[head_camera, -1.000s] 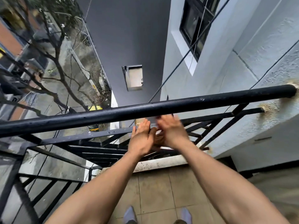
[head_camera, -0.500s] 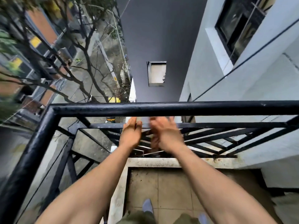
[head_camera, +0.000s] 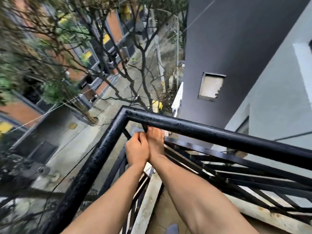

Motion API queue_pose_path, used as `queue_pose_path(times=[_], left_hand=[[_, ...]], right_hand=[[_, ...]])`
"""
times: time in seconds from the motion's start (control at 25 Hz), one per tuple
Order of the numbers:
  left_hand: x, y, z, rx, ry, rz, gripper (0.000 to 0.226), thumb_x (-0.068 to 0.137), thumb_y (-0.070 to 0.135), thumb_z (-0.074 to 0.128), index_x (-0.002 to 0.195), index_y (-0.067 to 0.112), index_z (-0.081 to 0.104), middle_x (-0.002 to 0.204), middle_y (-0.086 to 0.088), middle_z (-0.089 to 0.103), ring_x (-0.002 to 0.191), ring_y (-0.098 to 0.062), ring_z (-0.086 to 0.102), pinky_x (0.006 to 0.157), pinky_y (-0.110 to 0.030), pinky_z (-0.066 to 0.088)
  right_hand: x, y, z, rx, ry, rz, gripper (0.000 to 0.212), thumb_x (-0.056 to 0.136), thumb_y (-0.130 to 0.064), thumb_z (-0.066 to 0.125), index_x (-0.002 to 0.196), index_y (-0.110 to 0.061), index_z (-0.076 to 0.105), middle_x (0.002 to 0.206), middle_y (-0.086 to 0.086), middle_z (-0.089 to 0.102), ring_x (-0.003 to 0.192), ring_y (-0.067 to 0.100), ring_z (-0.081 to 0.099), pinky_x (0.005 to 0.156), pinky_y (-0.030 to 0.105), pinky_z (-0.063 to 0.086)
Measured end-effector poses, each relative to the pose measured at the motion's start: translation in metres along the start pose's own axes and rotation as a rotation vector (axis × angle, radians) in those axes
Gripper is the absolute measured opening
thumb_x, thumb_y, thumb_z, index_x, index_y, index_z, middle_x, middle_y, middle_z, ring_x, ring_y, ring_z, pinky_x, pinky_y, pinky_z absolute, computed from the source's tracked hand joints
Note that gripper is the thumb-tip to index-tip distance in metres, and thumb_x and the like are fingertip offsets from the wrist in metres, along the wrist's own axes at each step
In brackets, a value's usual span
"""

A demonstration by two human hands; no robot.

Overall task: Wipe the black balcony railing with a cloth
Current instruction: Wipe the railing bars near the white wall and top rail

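Head view: one black railing [head_camera: 202,130], glossy and scuffed, its two top bars meeting at a corner; one pale grey-blue cloth [head_camera: 136,130], mostly hidden, just under that corner; two hands side by side, left hand [head_camera: 137,152] curled round the cloth, right hand [head_camera: 156,143] reaching up beneath the bar, hold undeterminable.

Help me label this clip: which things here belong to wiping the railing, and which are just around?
Job: black railing, grey cloth, left hand, right hand.
Just around: tree, yellow object below, wall opening, grey shoe.
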State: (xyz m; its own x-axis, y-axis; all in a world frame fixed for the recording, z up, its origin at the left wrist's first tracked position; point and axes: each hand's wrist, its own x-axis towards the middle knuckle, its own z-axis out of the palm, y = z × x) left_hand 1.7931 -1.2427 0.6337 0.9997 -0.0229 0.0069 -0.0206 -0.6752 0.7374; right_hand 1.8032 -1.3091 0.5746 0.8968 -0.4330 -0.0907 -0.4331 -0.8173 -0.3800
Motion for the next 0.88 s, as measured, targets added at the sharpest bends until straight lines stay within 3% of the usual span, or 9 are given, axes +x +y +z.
queue_pose_path(times=[0.12, 0.16, 0.24, 0.4, 0.48, 0.6, 0.68, 0.72, 0.88], left_hand=[[0.018, -0.006, -0.009, -0.237, 0.13, -0.055, 0.031, 0.099, 0.025, 0.049, 0.086, 0.008, 0.071, 0.083, -0.012, 0.072, 0.083, -0.034, 0.065, 0.066, -0.028, 0.035], [0.024, -0.005, -0.01, -0.318, 0.133, -0.089, 0.034, 0.098, 0.027, 0.048, 0.086, 0.006, 0.073, 0.082, -0.01, 0.072, 0.082, -0.031, 0.066, 0.067, -0.027, 0.038], [0.025, -0.002, -0.015, -0.382, 0.139, -0.103, 0.039, 0.098, 0.03, 0.048, 0.084, 0.005, 0.074, 0.078, -0.006, 0.072, 0.078, -0.026, 0.066, 0.068, -0.025, 0.041], [0.005, 0.002, -0.028, -0.334, 0.171, -0.033, 0.032, 0.095, 0.03, 0.05, 0.079, 0.012, 0.071, 0.072, 0.001, 0.064, 0.075, -0.023, 0.061, 0.064, -0.023, 0.032], [0.002, 0.018, -0.043, -0.416, 0.196, 0.037, 0.031, 0.095, 0.034, 0.048, 0.079, 0.015, 0.065, 0.071, 0.006, 0.063, 0.071, -0.006, 0.06, 0.06, -0.017, 0.035], [0.013, 0.057, -0.078, -0.545, 0.33, 0.18, 0.027, 0.103, 0.033, 0.053, 0.083, 0.016, 0.06, 0.072, 0.011, 0.059, 0.066, 0.005, 0.054, 0.06, -0.013, 0.04], [0.031, 0.074, -0.102, -0.609, 0.463, 0.23, 0.024, 0.103, 0.032, 0.052, 0.088, 0.015, 0.06, 0.076, 0.01, 0.059, 0.071, 0.002, 0.056, 0.066, -0.019, 0.046], [0.041, 0.078, -0.112, -0.608, 0.489, 0.24, 0.023, 0.102, 0.032, 0.051, 0.089, 0.015, 0.061, 0.077, 0.008, 0.061, 0.074, 0.0, 0.059, 0.07, -0.024, 0.05], [0.066, 0.061, -0.113, -0.244, 0.121, 0.169, 0.024, 0.096, 0.042, 0.052, 0.104, 0.022, 0.065, 0.098, 0.001, 0.072, 0.093, -0.019, 0.067, 0.088, -0.041, 0.055]], right_hand=[[-0.001, -0.022, -0.011, 0.73, 0.186, 0.232, 0.017, 0.091, -0.018, 0.063, 0.107, -0.022, 0.058, 0.113, 0.008, 0.062, 0.107, 0.026, 0.057, 0.098, 0.029, 0.047], [-0.007, -0.029, -0.019, 0.998, 0.206, 0.295, 0.019, 0.086, -0.007, 0.068, 0.1, -0.017, 0.061, 0.103, 0.009, 0.065, 0.096, 0.024, 0.059, 0.087, 0.027, 0.05], [-0.017, -0.041, -0.035, 1.218, 0.187, 0.344, 0.022, 0.084, -0.002, 0.071, 0.103, -0.011, 0.064, 0.1, 0.01, 0.07, 0.091, 0.024, 0.065, 0.087, 0.033, 0.055], [-0.021, -0.032, -0.089, 0.515, -0.249, 0.111, 0.021, 0.095, -0.025, 0.056, 0.106, -0.01, 0.066, 0.108, 0.015, 0.073, 0.102, 0.034, 0.067, 0.085, 0.035, 0.054], [-0.024, -0.027, -0.137, 0.276, -0.364, -0.054, 0.028, 0.092, -0.028, 0.05, 0.11, -0.014, 0.067, 0.111, 0.013, 0.073, 0.103, 0.034, 0.067, 0.09, 0.038, 0.056], [-0.018, -0.041, -0.196, 0.316, 0.061, -0.204, 0.052, 0.084, -0.024, 0.053, 0.136, -0.028, 0.057, 0.128, 0.007, 0.067, 0.113, 0.033, 0.065, 0.099, 0.044, 0.054], [-0.01, -0.055, -0.201, 0.479, 0.472, -0.294, 0.058, 0.091, -0.02, 0.057, 0.147, -0.019, 0.046, 0.147, 0.008, 0.05, 0.131, 0.031, 0.052, 0.111, 0.044, 0.043], [-0.006, -0.06, -0.196, 0.428, 0.548, -0.333, 0.058, 0.094, -0.022, 0.055, 0.15, -0.015, 0.042, 0.154, 0.01, 0.04, 0.14, 0.03, 0.042, 0.118, 0.045, 0.034], [-0.013, -0.033, -0.151, -0.144, 0.203, -0.307, 0.078, 0.09, -0.027, 0.063, 0.158, -0.017, 0.025, 0.165, 0.016, 0.018, 0.151, 0.034, 0.018, 0.123, 0.053, 0.02]])
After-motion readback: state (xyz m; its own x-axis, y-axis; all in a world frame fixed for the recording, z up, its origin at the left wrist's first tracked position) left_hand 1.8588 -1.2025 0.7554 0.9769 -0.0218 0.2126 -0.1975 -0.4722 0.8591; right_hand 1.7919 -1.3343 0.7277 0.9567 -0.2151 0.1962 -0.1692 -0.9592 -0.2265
